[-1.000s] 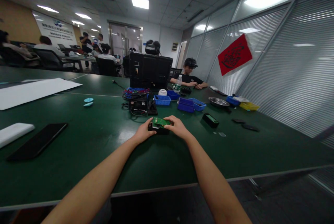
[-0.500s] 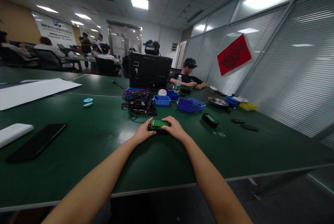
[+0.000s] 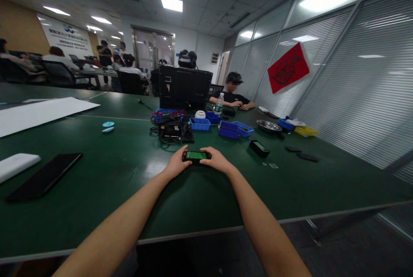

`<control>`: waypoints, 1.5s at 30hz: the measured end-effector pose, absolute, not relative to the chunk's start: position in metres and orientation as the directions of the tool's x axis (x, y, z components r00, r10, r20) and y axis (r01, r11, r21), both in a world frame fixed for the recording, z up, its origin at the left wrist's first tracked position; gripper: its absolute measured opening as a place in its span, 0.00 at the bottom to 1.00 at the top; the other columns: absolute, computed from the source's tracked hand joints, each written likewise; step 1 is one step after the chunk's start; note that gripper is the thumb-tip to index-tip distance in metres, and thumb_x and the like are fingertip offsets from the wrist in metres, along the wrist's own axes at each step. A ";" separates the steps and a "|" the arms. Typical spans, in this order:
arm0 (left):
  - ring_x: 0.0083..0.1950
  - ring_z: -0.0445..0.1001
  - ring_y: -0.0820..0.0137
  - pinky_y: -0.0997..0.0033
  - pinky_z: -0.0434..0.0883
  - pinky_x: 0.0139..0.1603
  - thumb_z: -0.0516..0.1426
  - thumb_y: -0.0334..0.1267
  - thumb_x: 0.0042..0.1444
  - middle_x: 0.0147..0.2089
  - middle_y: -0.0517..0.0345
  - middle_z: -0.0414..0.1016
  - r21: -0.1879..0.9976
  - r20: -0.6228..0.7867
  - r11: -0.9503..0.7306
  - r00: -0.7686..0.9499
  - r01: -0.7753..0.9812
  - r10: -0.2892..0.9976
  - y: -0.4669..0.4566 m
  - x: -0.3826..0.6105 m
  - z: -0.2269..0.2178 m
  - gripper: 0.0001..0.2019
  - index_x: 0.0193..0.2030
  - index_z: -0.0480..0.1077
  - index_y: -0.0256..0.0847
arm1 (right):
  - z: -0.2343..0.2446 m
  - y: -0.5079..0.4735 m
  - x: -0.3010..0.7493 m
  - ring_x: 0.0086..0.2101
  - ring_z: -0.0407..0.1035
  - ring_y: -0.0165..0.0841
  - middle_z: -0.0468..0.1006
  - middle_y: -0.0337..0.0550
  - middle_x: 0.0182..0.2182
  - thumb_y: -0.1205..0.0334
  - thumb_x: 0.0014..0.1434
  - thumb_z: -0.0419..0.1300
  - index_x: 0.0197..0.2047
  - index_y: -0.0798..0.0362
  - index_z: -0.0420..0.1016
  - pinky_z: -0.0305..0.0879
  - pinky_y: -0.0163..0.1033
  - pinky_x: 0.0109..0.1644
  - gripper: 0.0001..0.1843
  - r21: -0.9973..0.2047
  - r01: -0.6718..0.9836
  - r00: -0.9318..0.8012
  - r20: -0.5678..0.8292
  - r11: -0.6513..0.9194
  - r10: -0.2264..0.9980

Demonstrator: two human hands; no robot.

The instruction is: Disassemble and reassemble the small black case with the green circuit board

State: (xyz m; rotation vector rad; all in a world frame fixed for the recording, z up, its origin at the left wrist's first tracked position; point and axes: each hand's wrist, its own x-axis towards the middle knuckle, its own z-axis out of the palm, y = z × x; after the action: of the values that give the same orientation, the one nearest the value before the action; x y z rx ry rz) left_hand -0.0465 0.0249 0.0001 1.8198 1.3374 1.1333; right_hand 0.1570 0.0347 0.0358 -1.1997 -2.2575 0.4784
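Note:
A small black case with a green circuit board (image 3: 195,155) in it lies on the green table (image 3: 129,191) straight ahead of me. My left hand (image 3: 176,164) grips its left end and my right hand (image 3: 217,161) grips its right end. The board lies flat inside the case, level with its rim. A second black part with a green face (image 3: 259,148) rests on the table to the right, apart from my hands.
Blue bins (image 3: 237,129), a black device with cables (image 3: 171,131), a metal bowl (image 3: 269,126) and a black monitor back (image 3: 184,87) stand further off. A black phone (image 3: 45,174) and white foam (image 3: 16,164) lie left. A seated person (image 3: 234,95) works across the table.
The green board was tilted above the black case a second ago; now it has sunk flat into the case. Both hands stayed at the case's ends.

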 end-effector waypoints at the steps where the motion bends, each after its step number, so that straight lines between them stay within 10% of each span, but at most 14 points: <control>1: 0.50 0.68 0.66 0.66 0.66 0.51 0.60 0.30 0.40 0.51 0.49 0.68 0.849 0.286 -0.302 0.102 0.433 0.953 0.026 -0.046 -0.001 0.35 0.58 0.56 0.39 | 0.034 0.035 0.156 0.44 0.64 0.35 0.70 0.46 0.45 0.57 0.45 0.64 0.50 0.53 0.68 0.58 0.41 0.49 0.27 -0.531 0.653 -0.464 0.283 0.540 0.839; 23: 0.41 0.70 0.71 0.68 0.69 0.45 0.57 0.31 0.45 0.46 0.49 0.69 0.850 0.265 -0.251 0.036 0.464 0.964 0.033 -0.047 -0.007 0.27 0.55 0.60 0.36 | 0.029 0.049 0.166 0.33 0.68 0.38 0.75 0.52 0.32 0.52 0.58 0.47 0.29 0.55 0.76 0.58 0.37 0.34 0.21 -0.434 0.900 0.040 0.178 0.042 0.983; 32: 0.43 0.70 0.70 0.69 0.69 0.45 0.57 0.32 0.46 0.45 0.50 0.70 0.838 0.267 -0.257 0.048 0.481 0.962 0.030 -0.047 -0.005 0.25 0.53 0.62 0.37 | 0.027 0.044 0.160 0.40 0.66 0.38 0.71 0.50 0.40 0.44 0.49 0.57 0.50 0.53 0.67 0.60 0.37 0.38 0.30 -0.436 0.884 -0.022 0.328 0.172 0.945; 45: 0.42 0.70 0.70 0.70 0.68 0.46 0.56 0.33 0.46 0.45 0.51 0.70 0.812 0.279 -0.275 0.071 0.515 0.958 0.031 -0.048 -0.006 0.24 0.52 0.62 0.38 | 0.026 0.053 0.168 0.37 0.69 0.36 0.73 0.48 0.39 0.57 0.44 0.59 0.49 0.55 0.67 0.64 0.37 0.37 0.27 -0.714 0.700 0.148 0.169 0.017 0.974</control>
State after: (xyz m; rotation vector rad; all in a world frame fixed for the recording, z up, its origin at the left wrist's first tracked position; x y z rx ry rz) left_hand -0.0482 0.0308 -0.0063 1.8404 1.4584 1.1228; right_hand 0.1682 0.0532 0.0255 -1.7439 -1.6129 0.5094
